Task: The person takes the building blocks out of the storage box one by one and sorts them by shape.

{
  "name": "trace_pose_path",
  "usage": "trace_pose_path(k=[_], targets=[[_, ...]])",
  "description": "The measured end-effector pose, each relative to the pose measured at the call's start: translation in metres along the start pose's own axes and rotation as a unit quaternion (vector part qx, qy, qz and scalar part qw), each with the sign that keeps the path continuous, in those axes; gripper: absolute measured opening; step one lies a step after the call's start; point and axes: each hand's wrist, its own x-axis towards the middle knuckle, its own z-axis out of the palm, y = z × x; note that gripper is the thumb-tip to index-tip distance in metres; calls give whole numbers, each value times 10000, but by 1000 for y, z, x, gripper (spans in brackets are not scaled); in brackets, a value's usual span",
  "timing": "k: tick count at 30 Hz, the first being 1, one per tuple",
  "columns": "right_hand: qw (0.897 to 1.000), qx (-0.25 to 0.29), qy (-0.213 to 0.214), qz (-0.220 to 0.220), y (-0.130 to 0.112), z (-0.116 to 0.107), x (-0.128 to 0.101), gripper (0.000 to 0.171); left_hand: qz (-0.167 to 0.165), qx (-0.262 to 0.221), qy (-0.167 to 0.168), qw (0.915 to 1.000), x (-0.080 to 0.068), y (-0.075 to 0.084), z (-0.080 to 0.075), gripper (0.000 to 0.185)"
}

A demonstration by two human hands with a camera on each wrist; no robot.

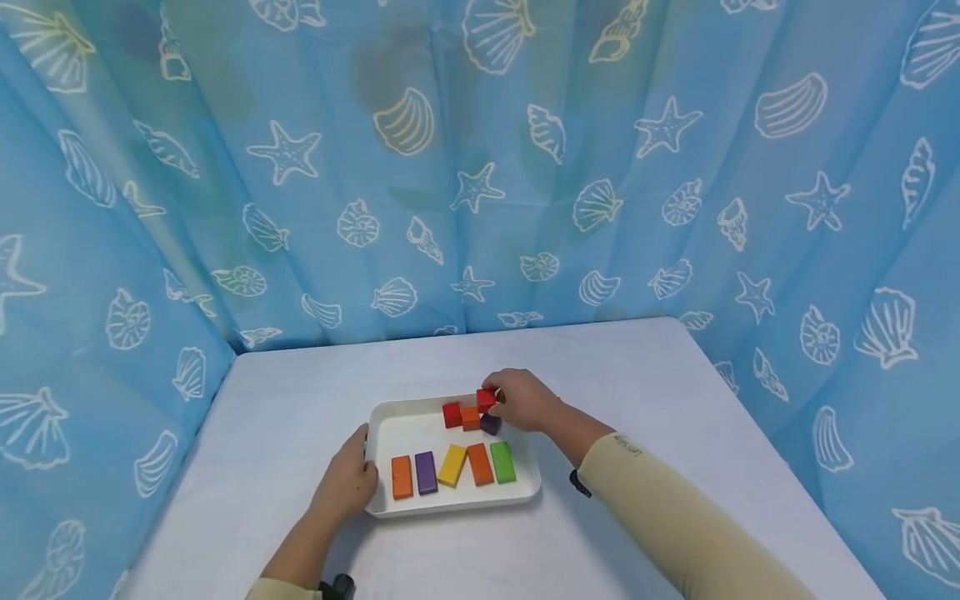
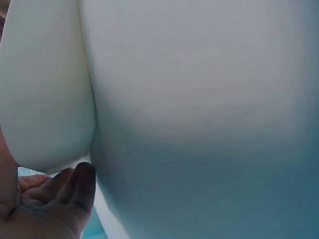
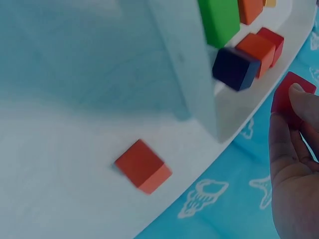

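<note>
A white tray (image 1: 378,417) sits mid-table. My left hand (image 1: 347,482) grips its left rim, fingers (image 2: 75,186) curled by the tray's white wall (image 2: 45,99). My right hand (image 1: 519,400) pinches a red cube (image 1: 486,398) over the tray's back right part; the red cube (image 3: 289,94) shows between its fingertips (image 3: 299,107). Beside it in the tray lie a red cube (image 1: 452,414), an orange cube (image 1: 470,417) and a purple cube (image 1: 491,424). Along the front is a row of flat blocks: orange (image 1: 402,477), purple (image 1: 425,472), yellow (image 1: 452,465), orange (image 1: 480,464), green (image 1: 502,462).
An orange-red cube (image 3: 143,166) lies on the table outside the tray wall (image 3: 184,64), seen only in the right wrist view. The pale table (image 1: 645,375) is enclosed by a blue seashell curtain (image 1: 480,167) at the back and both sides.
</note>
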Motion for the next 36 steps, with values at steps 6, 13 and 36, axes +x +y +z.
trace_pose_path(k=[6,13,36], targets=[[9997,101,202,120,16,-12,-5,42,149,139,-72,9998,3,3,-6,64],[9971,307,331,620,45,-31,-19,47,188,475,-142,9986,1,5,-3,61],[9878,352,812,1279,142,-35,-46,56,229,367,-186,9989,0,-5,-7,63]])
